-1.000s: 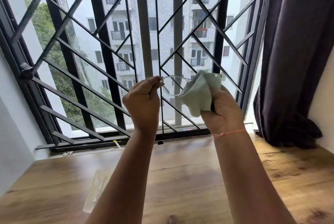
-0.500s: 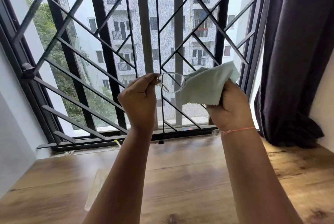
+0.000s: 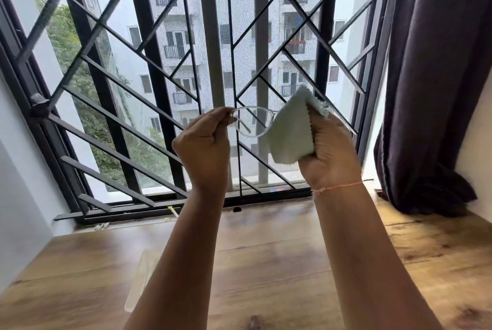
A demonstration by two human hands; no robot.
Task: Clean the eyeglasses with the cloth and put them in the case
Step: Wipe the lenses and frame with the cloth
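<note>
Clear, thin eyeglasses point(image 3: 253, 123), held up in front of the far window point(image 3: 149, 68), look light and easy to bend, so the left hand point(image 3: 205, 148) pinches their left corner with curled fingers point(image 3: 216, 119) while the right hand point(image 3: 330, 153) grips the soft green cloth point(image 3: 291, 132) folded over the right lens.

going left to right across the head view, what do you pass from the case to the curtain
clear case → left hand → eyeglasses → cloth → right hand → curtain
</note>
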